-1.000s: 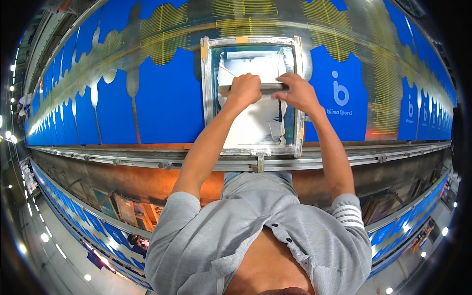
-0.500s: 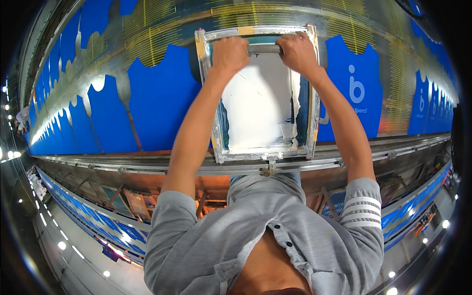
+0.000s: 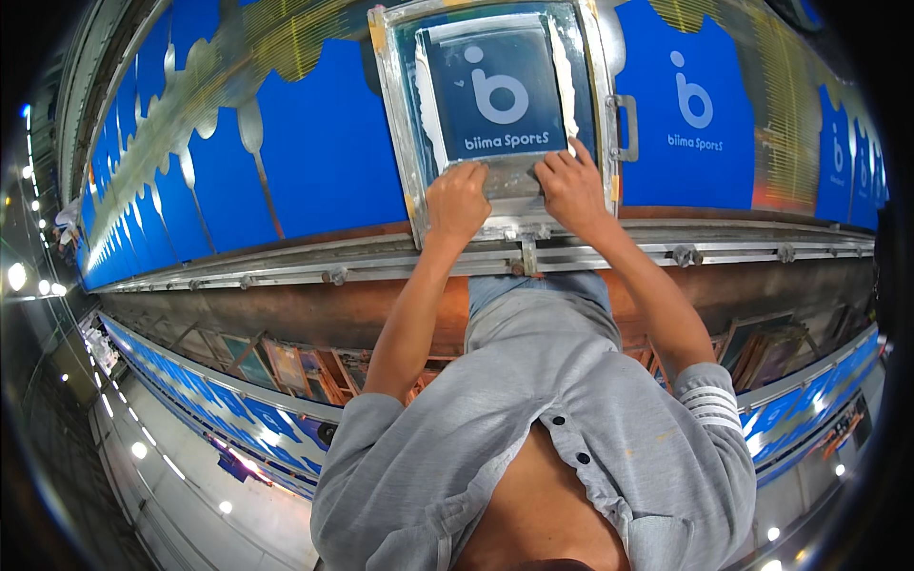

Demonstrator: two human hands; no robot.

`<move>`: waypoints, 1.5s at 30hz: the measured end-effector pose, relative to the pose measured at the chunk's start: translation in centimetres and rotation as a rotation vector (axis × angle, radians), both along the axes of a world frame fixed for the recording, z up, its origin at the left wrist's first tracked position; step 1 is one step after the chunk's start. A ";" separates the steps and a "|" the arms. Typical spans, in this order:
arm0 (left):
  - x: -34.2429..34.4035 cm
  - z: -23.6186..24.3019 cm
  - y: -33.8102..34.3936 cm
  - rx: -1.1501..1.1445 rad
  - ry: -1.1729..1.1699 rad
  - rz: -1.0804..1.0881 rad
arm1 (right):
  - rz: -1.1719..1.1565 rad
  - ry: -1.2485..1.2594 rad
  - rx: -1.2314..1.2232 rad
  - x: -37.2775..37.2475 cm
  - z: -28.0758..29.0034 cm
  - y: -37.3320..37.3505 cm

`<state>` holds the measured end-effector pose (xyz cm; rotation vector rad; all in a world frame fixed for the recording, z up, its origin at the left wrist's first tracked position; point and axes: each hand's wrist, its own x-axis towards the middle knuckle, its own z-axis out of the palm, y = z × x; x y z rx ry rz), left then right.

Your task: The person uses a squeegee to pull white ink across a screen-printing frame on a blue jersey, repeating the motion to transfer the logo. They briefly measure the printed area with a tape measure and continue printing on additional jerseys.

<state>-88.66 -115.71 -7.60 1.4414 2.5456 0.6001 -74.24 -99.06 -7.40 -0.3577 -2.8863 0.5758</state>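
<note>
Inside screen frame (image 3: 388, 95): dull grey squeegee (image 3: 516, 179), gripped by left fingers (image 3: 469, 174), right fingers (image 3: 560, 166).

ctr brt | lamps (image 3: 16, 277) glaring, far L | edges dark, fisheye-bent

Grey squeegee (image 3: 515, 177) crosswise, low on silver-framed screen (image 3: 600, 105).

A screen frame (image 3: 395, 114) lies on the bench (image 3: 783, 143), between a left fabric panel (image 3: 319, 143) and a right fabric panel (image 3: 733, 171). A handle (image 3: 630, 128) juts from its right side. Inside, toward the near end, lies a squeegee (image 3: 516, 181), with the hands on it: left hand (image 3: 459, 202) at its left, right hand (image 3: 573, 190) at its right. A rail (image 3: 286, 273) runs along the bench's near edge, before the person (image 3: 533, 409).
</note>
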 end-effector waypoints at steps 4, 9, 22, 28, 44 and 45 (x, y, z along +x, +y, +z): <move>2.6 1.4 -2.1 -0.107 0.000 -0.031 | 0.010 -0.071 0.036 2.9 0.0 -2.7; 5.8 1.6 -1.7 -0.064 0.256 -0.162 | 0.007 -0.150 -0.266 3.4 2.8 -0.3; -4.2 -1.7 10.3 -1.055 -0.717 -0.194 | -0.849 0.125 -0.640 0.8 -6.7 12.9; -14.6 -0.1 15.8 -0.891 -0.678 -0.359 | -0.902 0.057 -0.749 0.9 -4.8 12.9; 0.2 -1.6 3.3 0.058 0.021 -0.032 | -0.885 0.031 -0.619 -0.1 -3.1 13.2; 3.1 -1.5 0.8 0.094 0.074 -0.034 | -0.873 0.058 -0.582 0.0 -3.4 12.9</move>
